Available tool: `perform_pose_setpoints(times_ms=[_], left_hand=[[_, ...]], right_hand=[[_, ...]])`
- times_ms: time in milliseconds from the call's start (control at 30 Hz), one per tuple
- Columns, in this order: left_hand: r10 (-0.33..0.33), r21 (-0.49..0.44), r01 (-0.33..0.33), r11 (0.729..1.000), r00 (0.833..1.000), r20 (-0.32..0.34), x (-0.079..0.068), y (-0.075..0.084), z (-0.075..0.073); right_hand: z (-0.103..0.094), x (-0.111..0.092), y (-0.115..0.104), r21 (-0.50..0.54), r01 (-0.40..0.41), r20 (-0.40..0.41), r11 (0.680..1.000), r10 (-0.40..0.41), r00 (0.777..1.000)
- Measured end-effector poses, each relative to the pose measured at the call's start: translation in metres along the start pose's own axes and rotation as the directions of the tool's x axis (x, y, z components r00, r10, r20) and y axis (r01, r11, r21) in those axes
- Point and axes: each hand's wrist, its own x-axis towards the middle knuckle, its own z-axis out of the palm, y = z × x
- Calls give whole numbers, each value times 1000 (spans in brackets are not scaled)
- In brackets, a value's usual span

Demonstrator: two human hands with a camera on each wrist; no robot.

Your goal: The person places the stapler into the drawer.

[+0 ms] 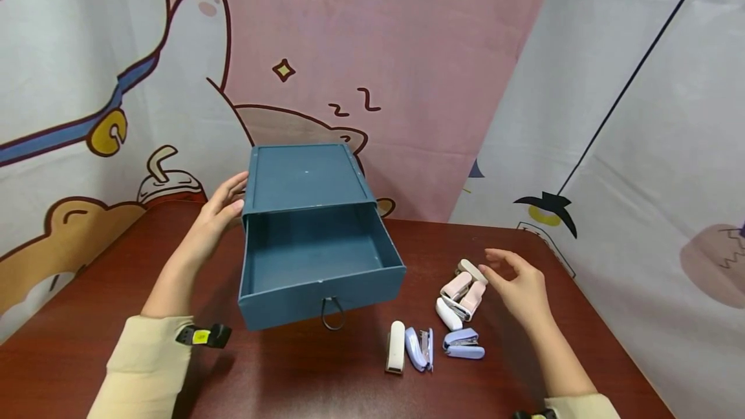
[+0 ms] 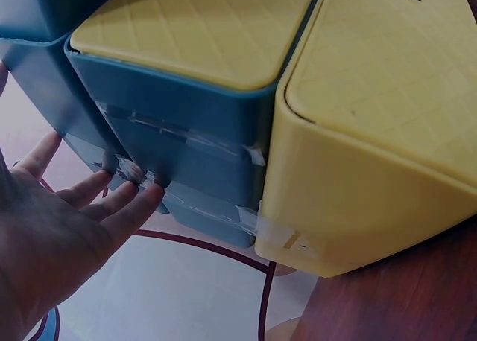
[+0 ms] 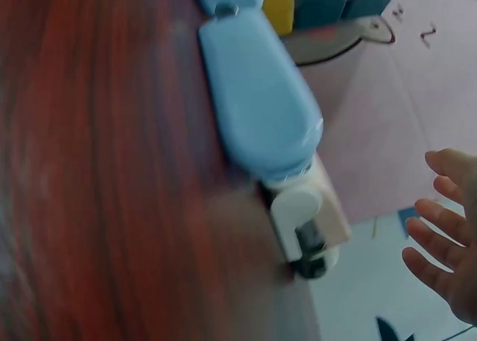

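My left hand (image 1: 218, 212) rests its fingers against the left side of a blue box (image 1: 308, 176), whose drawer (image 1: 314, 251) is pulled out at the front. In the left wrist view, the straight fingers of that hand (image 2: 67, 229) touch the taped blue side (image 2: 179, 155). My right hand (image 1: 520, 286) hovers at the right of a group of small staplers, thumb and fingers apart, holding nothing. Nearest it lie a cream stapler (image 1: 473, 271) and a pink stapler (image 1: 474, 297). The right wrist view shows a light-blue stapler (image 3: 261, 95) and a white one (image 3: 309, 214), apart from the hand.
In front lie a white stapler (image 1: 396, 346), a light-blue stapler (image 1: 419, 349) and a lavender-blue stapler (image 1: 463, 344). A metal ring pull (image 1: 333, 313) hangs from the drawer front. Yellow panels (image 2: 358, 155) adjoin the blue ones. A printed cloth (image 1: 419, 83) hangs behind the brown table (image 1: 291, 380).
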Motion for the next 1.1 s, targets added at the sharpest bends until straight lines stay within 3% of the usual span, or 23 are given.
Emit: perform_pose_setpoints(times_ms=[300, 533, 800, 1100], left_hand=[[-10, 16, 10, 1000, 1000, -1, 0, 0, 0], [-16, 23, 16, 1000, 1000, -1, 0, 0, 0], [-17, 12, 17, 1000, 1000, -2, 0, -1, 0], [4, -41, -4, 999, 1000, -6, -1, 0, 1]], right_hand=[[2, -1, 33, -16, -84, 111, 996, 86, 990], [7, -2, 53, 61, -182, 218, 981, 165, 962], [13, 1, 68, 157, -207, 315, 966, 150, 937], [21, 9, 67, 130, -341, 408, 931, 263, 874]])
